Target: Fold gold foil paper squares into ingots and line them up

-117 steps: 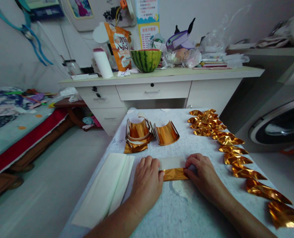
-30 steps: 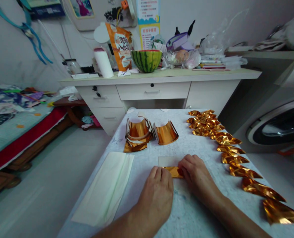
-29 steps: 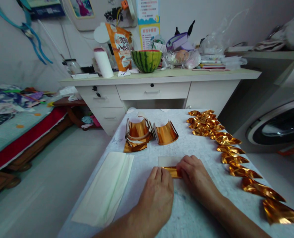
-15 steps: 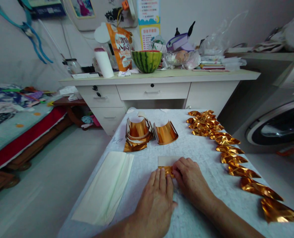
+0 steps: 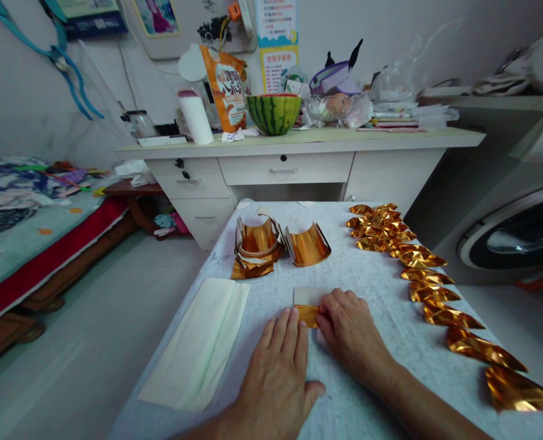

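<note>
A sheet of gold foil paper (image 5: 307,316) with a pale back lies in front of me, its near edge folded over to show gold. My left hand (image 5: 275,370) lies flat, fingers stretched out, the tips touching the left end of the gold fold. Fingers curled, my right hand (image 5: 351,327) pinches the right part of the fold and hides that end. Beyond are two stacks of curved gold sheets, a larger one (image 5: 257,238) and a smaller one (image 5: 308,245). A row of folded gold foil pieces (image 5: 433,293) runs down the table's right side.
Pale paper sheets (image 5: 198,345) lie on the left of the cloth-covered table (image 5: 344,403). A white desk (image 5: 284,165) at the back bears a watermelon half (image 5: 273,114) and an orange pouch (image 5: 225,88). A washing machine (image 5: 504,201) stands right, a bed (image 5: 37,244) left.
My left hand has slid left and slightly back, uncovering more of the gold fold, which looks flatter. My right hand keeps its pinch at nearly the same place.
</note>
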`<state>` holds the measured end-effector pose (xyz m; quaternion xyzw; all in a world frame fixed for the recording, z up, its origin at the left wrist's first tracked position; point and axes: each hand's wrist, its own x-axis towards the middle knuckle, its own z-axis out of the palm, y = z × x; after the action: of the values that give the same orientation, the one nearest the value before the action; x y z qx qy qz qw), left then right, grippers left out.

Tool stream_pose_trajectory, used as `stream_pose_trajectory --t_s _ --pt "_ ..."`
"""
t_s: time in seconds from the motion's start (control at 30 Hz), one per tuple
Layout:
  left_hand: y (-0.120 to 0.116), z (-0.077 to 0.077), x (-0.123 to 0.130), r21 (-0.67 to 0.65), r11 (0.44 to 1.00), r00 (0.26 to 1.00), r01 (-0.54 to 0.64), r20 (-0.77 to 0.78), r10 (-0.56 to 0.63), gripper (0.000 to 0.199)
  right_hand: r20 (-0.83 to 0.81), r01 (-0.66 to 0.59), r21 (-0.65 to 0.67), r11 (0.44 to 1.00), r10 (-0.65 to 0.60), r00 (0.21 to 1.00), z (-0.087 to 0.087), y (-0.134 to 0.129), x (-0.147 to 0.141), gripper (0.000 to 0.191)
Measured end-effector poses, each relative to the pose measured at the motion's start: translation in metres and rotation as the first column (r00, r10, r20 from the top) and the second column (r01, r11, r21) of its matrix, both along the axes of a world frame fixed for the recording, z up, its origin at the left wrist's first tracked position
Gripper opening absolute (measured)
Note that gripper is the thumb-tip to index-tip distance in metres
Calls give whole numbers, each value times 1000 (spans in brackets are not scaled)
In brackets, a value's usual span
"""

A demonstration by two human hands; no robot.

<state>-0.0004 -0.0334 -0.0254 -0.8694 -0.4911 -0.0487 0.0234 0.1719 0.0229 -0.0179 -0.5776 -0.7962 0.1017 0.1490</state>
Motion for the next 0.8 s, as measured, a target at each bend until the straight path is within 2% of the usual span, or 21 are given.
stream_pose_trajectory --t_s 0.1,0.17,0.47,0.63,0.8 --pt "1 0 -1 38 993 993 111 26 -112 68 19 -1 18 1000 1 1000 1 -1 -1 3" --pt "2 -1 -1 44 989 989 141 45 -143 65 30 -2 27 1000 1 1000 0 -2 -1 3" --pt "6 3 2 -3 1000 998 20 62 -20 65 41 0 43 999 -2 999 0 -4 -2 10" --pt "5 1 2 29 999 998 40 37 -41 67 39 -1 20 1000 1 999 2 -3 -3 6" --pt "3 -1 4 50 998 1000 25 -2 -25 65 22 29 -17 999 -29 999 3 -1 10 11"
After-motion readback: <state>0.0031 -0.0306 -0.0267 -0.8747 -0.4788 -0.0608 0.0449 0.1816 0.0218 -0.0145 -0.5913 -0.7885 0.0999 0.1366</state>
